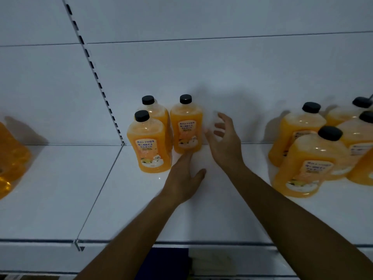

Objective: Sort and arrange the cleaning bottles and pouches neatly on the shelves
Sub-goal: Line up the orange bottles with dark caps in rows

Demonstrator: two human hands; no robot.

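Observation:
Three orange bottles with black caps stand upright at the left end of the white shelf: a front one, one behind it, and one to their right. My left hand lies flat on the shelf, fingertips touching the base of the right-hand bottle. Just right of that bottle hovers my right hand, fingers spread and empty. A cluster of several more orange bottles stands at the shelf's right.
An orange pouch sits on the neighbouring shelf section at far left. A slotted upright rail divides the back panels. The shelf's front edge runs across below my forearms.

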